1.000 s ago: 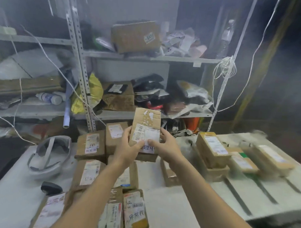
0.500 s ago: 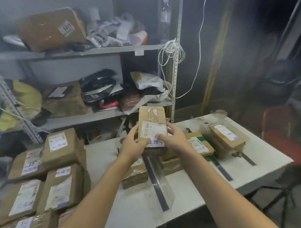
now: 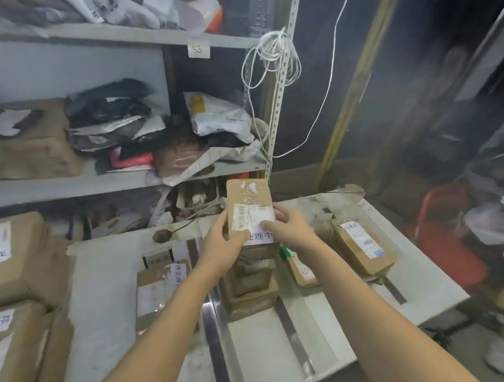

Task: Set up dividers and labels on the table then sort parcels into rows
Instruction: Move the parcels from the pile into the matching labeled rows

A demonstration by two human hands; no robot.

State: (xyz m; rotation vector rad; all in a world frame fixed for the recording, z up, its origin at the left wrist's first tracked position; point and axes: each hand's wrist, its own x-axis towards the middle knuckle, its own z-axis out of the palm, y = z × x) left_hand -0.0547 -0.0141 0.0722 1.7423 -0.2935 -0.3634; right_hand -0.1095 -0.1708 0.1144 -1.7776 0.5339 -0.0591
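Metal shelving rack (image 3: 125, 183) filled 9 to 12 o'clock, stuffed with poly mailers and cartons. White desk (image 3: 104, 294) ran from 7 to 3 o'clock. Unsorted cardboard parcels (image 3: 11, 268) piled at 8 to 9 o'clock. Clear dividers on dark base strips (image 3: 215, 344) split the desk into rows toward 6 o'clock. Sorted stack (image 3: 250, 288) sat at centre directly under the held parcel; two more cartons (image 3: 360, 249) lay at 3 o'clock, one row over.

Held parcel (image 3: 248, 210), small cardboard carton, was up off the desk at centre, upright and tilted toward the camera, shipping label and a white slip with printed characters facing up. Left hand (image 3: 220, 247) was clamped on its left edge, thumb over the front. Right hand (image 3: 292, 226) was clamped on its right edge, thumb on the slip.

Handling, judged: stiff box, looked light given the easy two-hand lift; taped face could be slick, so edges and corners were the better hold, not the loose slip.

Room: the dividers stood thin and looked easy to knock, so a straight-down drop between them seemed safest. The centre stack was already tall, tip risk. Open desk lay toward 5 o'clock between strips. Desk edge was close at 4 o'clock.
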